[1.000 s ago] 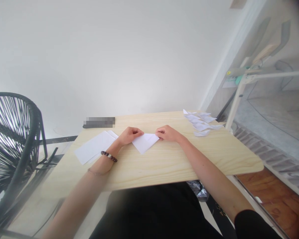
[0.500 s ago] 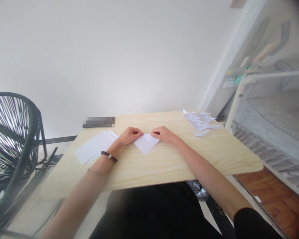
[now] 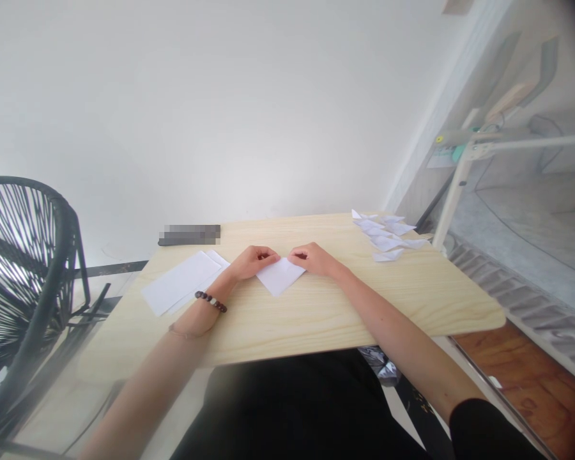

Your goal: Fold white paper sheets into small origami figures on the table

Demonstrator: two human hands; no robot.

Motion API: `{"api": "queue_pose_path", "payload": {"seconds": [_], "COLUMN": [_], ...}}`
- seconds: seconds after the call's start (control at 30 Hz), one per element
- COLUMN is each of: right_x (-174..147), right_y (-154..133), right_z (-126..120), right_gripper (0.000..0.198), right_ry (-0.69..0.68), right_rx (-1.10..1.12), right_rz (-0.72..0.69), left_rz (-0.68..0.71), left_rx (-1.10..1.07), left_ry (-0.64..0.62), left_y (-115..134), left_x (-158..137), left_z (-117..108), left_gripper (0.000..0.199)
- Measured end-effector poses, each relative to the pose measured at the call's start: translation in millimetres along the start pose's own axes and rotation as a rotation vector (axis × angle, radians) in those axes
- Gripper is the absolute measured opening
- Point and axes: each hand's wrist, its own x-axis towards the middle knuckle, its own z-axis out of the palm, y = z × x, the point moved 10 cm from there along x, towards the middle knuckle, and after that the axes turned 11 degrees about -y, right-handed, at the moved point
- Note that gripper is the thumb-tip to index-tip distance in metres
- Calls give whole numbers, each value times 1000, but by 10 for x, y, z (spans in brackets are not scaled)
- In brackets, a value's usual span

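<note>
The left hand (image 3: 253, 262) and right hand (image 3: 315, 259) were pinched on the far edge of the paper (image 3: 278, 280), centred on the table (image 3: 287, 329). It was judged light, thin and easily creased, best held by its edges. One corner was pointed towards the near table edge; the long axis was apparently laid left to right.

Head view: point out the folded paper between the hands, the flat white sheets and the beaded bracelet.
Folded paper (image 3: 280, 278): head view, middle of its visible face.
Flat white sheets (image 3: 177, 281): head view, top sheet's middle.
Beaded bracelet (image 3: 211, 300): head view, beads near its middle.
</note>
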Motion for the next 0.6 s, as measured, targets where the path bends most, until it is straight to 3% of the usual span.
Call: {"api": "queue_pose_path", "payload": {"seconds": [0.6], "right_x": [-114], "right_y": [116], "right_z": [-63], "right_gripper": [21], "right_ry": [-118], "right_rx": [130], "right_rz": [61], "left_rz": [-39], "left_rx": [-104], "left_ry": [12], "left_y": [-115], "left_x": [-20], "left_z": [-76], "left_gripper": [37]}}
